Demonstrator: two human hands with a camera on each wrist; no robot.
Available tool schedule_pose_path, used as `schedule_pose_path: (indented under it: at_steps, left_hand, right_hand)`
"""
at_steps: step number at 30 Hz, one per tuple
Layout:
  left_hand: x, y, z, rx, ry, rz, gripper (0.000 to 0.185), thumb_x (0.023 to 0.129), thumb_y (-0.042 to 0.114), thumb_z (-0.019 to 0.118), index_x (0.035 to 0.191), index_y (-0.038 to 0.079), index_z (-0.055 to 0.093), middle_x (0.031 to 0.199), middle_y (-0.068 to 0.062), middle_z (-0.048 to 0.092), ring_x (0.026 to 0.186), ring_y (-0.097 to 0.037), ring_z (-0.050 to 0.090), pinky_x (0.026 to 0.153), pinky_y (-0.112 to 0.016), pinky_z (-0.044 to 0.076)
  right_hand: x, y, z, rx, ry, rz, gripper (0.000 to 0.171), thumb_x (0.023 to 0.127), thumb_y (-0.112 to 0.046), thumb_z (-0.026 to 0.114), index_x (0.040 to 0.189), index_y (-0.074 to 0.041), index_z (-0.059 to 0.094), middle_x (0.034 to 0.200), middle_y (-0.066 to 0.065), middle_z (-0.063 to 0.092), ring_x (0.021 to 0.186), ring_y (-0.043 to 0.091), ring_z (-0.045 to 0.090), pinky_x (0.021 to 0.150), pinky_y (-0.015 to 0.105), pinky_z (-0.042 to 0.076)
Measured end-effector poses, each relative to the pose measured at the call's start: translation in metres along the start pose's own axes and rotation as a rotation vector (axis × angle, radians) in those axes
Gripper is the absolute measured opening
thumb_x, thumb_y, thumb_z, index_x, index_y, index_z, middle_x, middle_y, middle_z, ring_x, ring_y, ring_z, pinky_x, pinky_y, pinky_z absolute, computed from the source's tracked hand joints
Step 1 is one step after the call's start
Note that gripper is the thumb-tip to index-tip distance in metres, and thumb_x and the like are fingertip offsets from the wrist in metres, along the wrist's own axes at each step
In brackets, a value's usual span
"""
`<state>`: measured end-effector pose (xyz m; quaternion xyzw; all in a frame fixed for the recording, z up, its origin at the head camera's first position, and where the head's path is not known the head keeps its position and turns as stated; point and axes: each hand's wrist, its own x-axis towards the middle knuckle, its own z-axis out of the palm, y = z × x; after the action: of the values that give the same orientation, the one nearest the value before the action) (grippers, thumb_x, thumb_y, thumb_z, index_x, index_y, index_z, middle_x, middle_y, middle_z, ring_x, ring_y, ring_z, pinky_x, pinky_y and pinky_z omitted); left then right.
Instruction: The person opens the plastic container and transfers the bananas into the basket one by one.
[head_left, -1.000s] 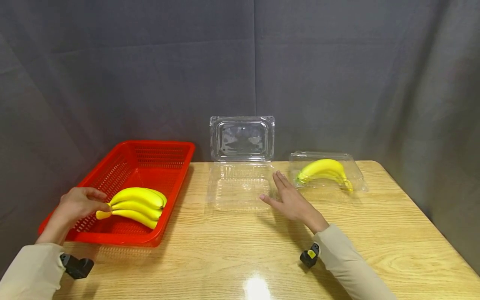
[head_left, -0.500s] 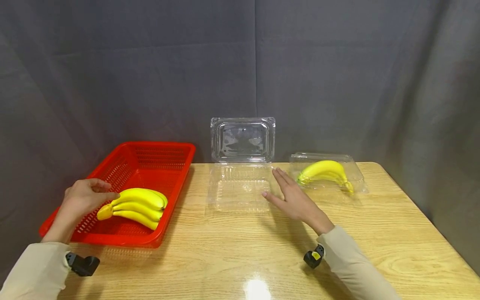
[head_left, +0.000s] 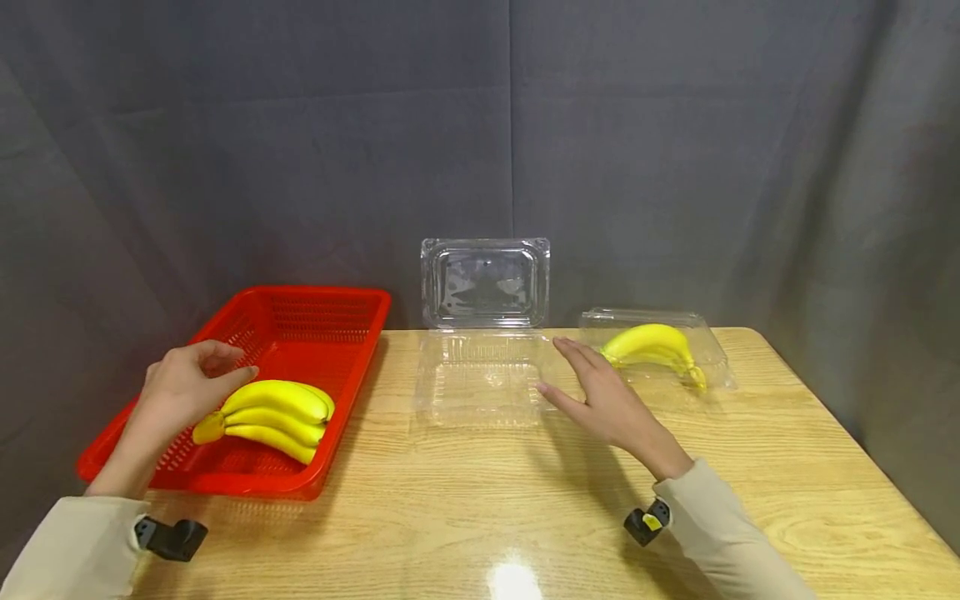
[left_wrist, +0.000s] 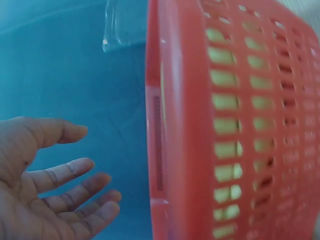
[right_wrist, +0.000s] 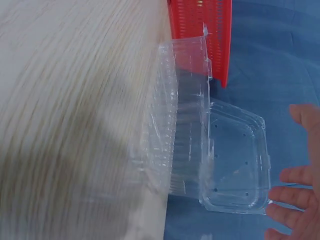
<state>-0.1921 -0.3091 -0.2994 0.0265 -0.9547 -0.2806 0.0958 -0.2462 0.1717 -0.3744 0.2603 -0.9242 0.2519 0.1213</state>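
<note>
A bunch of yellow bananas (head_left: 281, 412) lies in the near part of the red plastic basket (head_left: 330, 467), its stem end toward the left. My left hand (head_left: 183, 387) hovers over the basket's left side, close above the stem, with loosely bent fingers and nothing in them. In the left wrist view the fingers (left_wrist: 75, 170) are spread apart, and yellow shows through the basket's slots. A clear plastic clamshell box (head_left: 487, 375) stands mid-table with its lid (head_left: 486, 283) raised. My right hand (head_left: 611, 400) is beside the box's right edge, fingers extended and holding nothing.
Another clear clamshell (head_left: 712, 354), its lid down, stands at the back right with bananas (head_left: 652, 343) inside. A grey curtain (head_left: 480, 125) hangs behind the wooden table (head_left: 450, 517). The table's right edge runs diagonally toward the front.
My left hand has let go of the bananas' stem and risen slightly up and to the right. My right hand has shifted a little to the right, away from the box.
</note>
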Motion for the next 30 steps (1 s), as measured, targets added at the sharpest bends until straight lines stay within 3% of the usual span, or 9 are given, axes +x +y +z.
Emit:
schedule_pose_path:
  at_steps: [4,11,21,30]
  left_hand:
    - [-0.003,0.014,0.004,-0.023,0.030,0.090,0.044,0.091,0.030,0.067,0.117,-0.005,0.062,0.110,-0.027,0.064,0.098,-0.041,0.058,0.080,-0.053,0.040]
    - [-0.009,0.035,0.011,-0.031,0.044,0.184,0.036,0.090,0.026,0.070,0.114,0.000,0.064,0.102,-0.018,0.069,0.089,-0.033,0.063,0.069,-0.038,0.047]
    - [-0.014,0.071,0.024,-0.075,0.003,0.323,0.037,0.088,0.022,0.072,0.119,0.003,0.063,0.113,-0.016,0.065,0.101,-0.037,0.061,0.083,-0.054,0.046]
    - [-0.015,0.099,0.036,-0.091,0.014,0.462,0.031,0.086,0.014,0.072,0.114,0.003,0.064,0.110,-0.012,0.065,0.100,-0.032,0.060,0.085,-0.050,0.048]
  right_hand:
    - [-0.006,0.001,-0.009,-0.022,0.017,-0.031,0.072,0.093,-0.046,0.060,0.148,-0.003,0.036,0.148,0.018,0.039,0.135,0.038,0.034,0.107,0.055,0.029]
    - [-0.014,0.002,-0.019,-0.036,0.041,-0.078,0.067,0.093,-0.042,0.061,0.144,-0.003,0.041,0.145,0.017,0.042,0.131,0.039,0.039,0.106,0.056,0.030]
    - [-0.022,0.002,-0.029,-0.033,0.146,-0.148,0.054,0.090,-0.031,0.067,0.132,-0.001,0.051,0.130,0.013,0.055,0.118,0.035,0.051,0.097,0.053,0.040]
    - [-0.025,0.002,-0.033,-0.049,0.213,-0.180,0.050,0.087,-0.027,0.070,0.128,-0.002,0.054,0.123,0.011,0.058,0.113,0.032,0.054,0.093,0.053,0.042]
